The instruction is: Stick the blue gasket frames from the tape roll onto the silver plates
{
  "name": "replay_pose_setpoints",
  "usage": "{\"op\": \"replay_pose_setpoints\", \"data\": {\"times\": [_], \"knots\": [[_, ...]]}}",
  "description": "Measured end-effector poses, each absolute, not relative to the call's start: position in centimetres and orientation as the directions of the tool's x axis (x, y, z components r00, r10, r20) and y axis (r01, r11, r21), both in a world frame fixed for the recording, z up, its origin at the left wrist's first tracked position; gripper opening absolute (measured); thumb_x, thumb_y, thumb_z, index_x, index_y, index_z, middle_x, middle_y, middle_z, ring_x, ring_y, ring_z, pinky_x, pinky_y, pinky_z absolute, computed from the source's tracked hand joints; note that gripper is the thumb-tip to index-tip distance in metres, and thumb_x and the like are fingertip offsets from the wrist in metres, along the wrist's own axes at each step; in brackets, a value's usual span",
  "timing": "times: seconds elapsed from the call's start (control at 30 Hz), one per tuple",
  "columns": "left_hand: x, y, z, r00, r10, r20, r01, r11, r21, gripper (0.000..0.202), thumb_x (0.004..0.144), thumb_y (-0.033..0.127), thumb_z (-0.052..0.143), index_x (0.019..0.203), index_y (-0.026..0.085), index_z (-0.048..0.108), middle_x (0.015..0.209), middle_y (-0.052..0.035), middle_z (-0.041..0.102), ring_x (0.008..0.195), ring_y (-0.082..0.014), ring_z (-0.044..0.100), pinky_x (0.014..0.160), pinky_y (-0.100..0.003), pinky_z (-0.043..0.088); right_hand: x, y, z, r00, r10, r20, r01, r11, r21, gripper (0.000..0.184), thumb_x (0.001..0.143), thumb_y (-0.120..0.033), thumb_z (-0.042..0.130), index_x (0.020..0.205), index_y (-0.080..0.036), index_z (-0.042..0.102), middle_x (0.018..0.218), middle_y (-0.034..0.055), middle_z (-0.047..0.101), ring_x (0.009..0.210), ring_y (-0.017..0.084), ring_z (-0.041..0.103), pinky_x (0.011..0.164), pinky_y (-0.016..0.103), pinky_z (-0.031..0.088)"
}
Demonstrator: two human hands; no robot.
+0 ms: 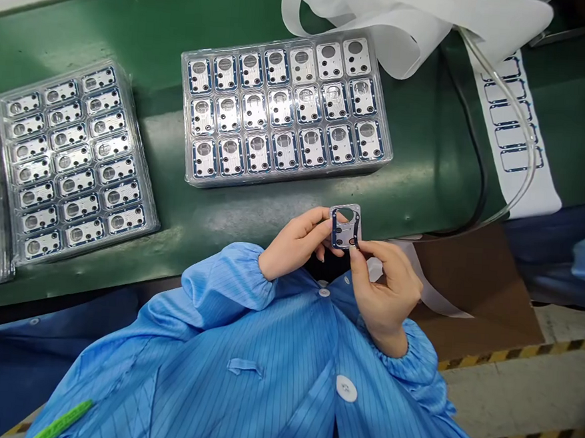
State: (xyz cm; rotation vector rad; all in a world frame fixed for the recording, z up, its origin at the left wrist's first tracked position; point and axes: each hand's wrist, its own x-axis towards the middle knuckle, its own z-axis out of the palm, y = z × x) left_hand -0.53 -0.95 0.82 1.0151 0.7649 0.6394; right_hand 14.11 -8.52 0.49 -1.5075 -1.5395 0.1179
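Between my two hands is a small flat metal plate (346,228) with a large round hole, smaller holes and a dark blue border. My left hand (304,238) grips its left edge between thumb and fingers. At the lower right corner, my right hand (388,282) pinches the plate with thumb and forefinger. Beyond the hands, a clear plastic tray (286,172) holds rows of similar plates; some of them show blue borders, and a few at its far right look plain silver.
More filled trays (139,225) stand at the left on the green bench (212,220). A white backing strip (530,189) with blue frame-shaped pieces hangs at the right, beside a clear tube and a black cable (476,165). Loose white film (412,14) curls at the back. A brown cardboard sheet (492,300) lies below right.
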Motion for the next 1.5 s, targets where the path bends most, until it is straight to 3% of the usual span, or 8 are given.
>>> {"op": "replay_pose_setpoints", "data": {"times": [0.97,1.23,1.5], "knots": [[-0.5,-0.9,1.0,0.594,0.760,-0.264,-0.137,0.419,0.897,0.036,0.094,0.047,0.055,0.110,0.014,0.057,0.090,-0.0054,0.067,0.073,-0.0117,0.070,0.053,-0.017,0.049,14.2,-8.2,-0.4,0.119,0.759,0.640,0.847,0.259,-0.464,0.020,0.084,-0.008,0.068,0.100,-0.020,0.066,0.086,0.0044,0.071,0.077,0.017,0.069,0.073,0.028,0.057],[-0.5,-0.8,1.0,0.574,0.765,-0.292,-0.171,0.460,0.871,0.039,0.091,0.050,0.059,0.108,0.016,0.057,0.086,-0.0035,0.066,0.071,-0.0119,0.070,0.053,-0.017,0.050,14.4,-8.2,-0.8,0.000,0.723,0.691,0.911,0.285,-0.298,0.029,0.084,-0.009,0.069,0.111,-0.018,0.064,0.092,0.0076,0.071,0.081,0.019,0.069,0.076,0.030,0.057],[-0.2,-1.1,1.0,0.478,0.825,-0.301,-0.250,0.457,0.854,0.037,0.091,0.048,0.060,0.109,0.016,0.056,0.085,-0.0026,0.067,0.071,-0.0113,0.068,0.054,-0.017,0.048,14.3,-8.9,-0.5,-0.093,0.810,0.579,0.928,0.282,-0.244,0.053,0.088,-0.002,0.052,0.139,-0.019,0.052,0.110,0.0119,0.067,0.098,0.021,0.065,0.086,0.033,0.053]]}}
